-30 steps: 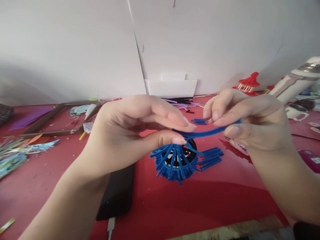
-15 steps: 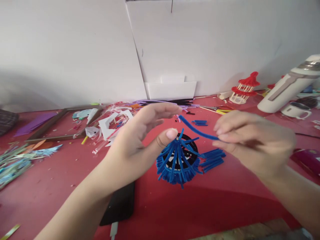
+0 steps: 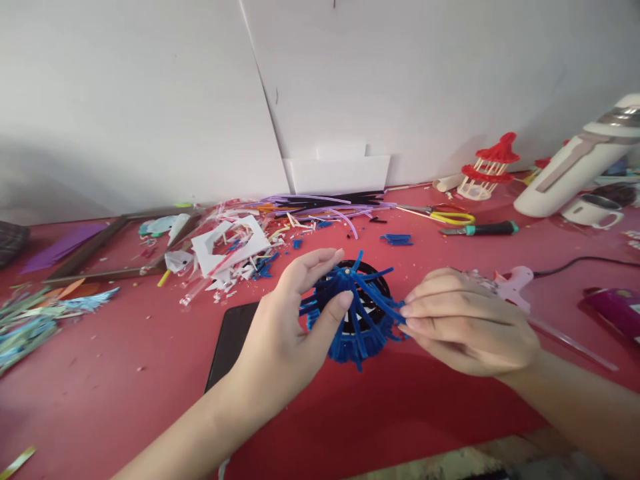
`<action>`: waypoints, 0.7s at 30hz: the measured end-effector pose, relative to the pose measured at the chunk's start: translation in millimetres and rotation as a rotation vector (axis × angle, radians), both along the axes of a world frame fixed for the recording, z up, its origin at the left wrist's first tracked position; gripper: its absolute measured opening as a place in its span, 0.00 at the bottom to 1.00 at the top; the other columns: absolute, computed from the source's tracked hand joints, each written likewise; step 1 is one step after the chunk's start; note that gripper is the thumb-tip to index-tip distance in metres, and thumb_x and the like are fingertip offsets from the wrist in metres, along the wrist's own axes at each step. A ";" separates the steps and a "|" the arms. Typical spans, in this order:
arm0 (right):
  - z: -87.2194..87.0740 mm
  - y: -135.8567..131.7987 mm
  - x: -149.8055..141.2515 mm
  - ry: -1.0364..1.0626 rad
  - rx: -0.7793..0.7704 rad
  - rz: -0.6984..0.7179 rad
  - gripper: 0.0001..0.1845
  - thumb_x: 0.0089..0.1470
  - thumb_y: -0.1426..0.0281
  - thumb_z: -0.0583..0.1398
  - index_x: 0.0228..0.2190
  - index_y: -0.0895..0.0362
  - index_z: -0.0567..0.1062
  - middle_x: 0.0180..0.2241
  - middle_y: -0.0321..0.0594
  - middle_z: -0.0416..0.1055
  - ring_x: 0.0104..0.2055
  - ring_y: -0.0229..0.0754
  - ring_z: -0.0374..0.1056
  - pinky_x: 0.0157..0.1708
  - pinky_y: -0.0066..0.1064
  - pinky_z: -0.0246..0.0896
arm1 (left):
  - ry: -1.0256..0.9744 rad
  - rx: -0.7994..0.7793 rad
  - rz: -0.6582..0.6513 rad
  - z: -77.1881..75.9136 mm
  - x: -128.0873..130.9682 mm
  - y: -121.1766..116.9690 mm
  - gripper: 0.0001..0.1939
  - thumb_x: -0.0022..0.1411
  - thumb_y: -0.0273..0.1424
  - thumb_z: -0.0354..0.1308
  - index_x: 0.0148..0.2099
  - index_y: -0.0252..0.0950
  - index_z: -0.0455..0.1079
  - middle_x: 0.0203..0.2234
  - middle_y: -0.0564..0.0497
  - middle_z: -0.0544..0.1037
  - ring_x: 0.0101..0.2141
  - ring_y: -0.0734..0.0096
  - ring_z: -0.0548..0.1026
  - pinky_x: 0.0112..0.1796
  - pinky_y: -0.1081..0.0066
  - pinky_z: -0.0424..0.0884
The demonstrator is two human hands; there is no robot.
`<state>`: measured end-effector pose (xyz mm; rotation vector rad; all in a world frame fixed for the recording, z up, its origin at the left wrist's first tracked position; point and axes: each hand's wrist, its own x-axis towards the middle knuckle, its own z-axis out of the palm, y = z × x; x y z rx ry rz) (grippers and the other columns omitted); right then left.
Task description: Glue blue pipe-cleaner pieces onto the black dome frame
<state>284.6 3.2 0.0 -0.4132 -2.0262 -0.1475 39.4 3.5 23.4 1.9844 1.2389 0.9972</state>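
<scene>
A small blue and black roof-like piece point(image 3: 357, 350), built from pipe cleaners, stands on the red table. Its blue strips fan out from a point at the top. My right hand point(image 3: 467, 327) pinches the lower end of a blue pipe cleaner point(image 3: 376, 298), which lies along the slope with its other end near the peak. On the left side of the piece, my left hand point(image 3: 295, 327) is curved around it with thumb and fingers apart. Whether those fingertips touch it I cannot tell. The right hand covers the area just right of the piece.
Behind lie short blue pieces point(image 3: 397, 239), yellow-handled scissors point(image 3: 453, 217) and a cutter point(image 3: 480, 229). A pink glue gun point(image 3: 515, 285) rests at right, near a mug point(image 3: 593, 212) and flask point(image 3: 575, 163). Paper scraps point(image 3: 230, 247) and a black phone point(image 3: 230, 337) are at left.
My right hand has moved left and down, bringing the blue pipe cleaner from the air onto the roof-like piece. My left hand has lowered slightly beside it.
</scene>
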 end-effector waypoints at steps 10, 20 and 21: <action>-6.9 1.8 -0.6 -0.050 -0.021 -0.060 0.07 0.52 0.78 0.68 0.33 0.55 0.79 0.32 0.39 0.82 0.39 0.42 0.77 0.38 0.35 0.79 | -0.214 0.014 0.055 -5.6 1.2 0.4 0.12 0.70 0.33 0.61 0.53 0.45 0.65 0.51 0.50 0.80 0.55 0.67 0.77 0.56 0.67 0.73; -7.6 -0.8 -4.1 -0.015 -0.048 -0.094 0.05 0.54 0.79 0.67 0.31 0.58 0.79 0.30 0.41 0.79 0.39 0.42 0.75 0.39 0.35 0.76 | -0.138 0.149 0.111 -6.1 8.7 3.2 0.09 0.67 0.31 0.60 0.49 0.42 0.67 0.42 0.52 0.79 0.46 0.70 0.79 0.48 0.68 0.76; -7.7 -0.7 -4.4 -0.017 -0.051 -0.091 0.05 0.55 0.79 0.67 0.31 0.58 0.78 0.30 0.40 0.79 0.39 0.41 0.74 0.39 0.35 0.76 | -0.127 0.151 0.114 -6.2 8.6 3.1 0.09 0.68 0.31 0.60 0.50 0.42 0.67 0.42 0.52 0.79 0.45 0.70 0.79 0.47 0.68 0.76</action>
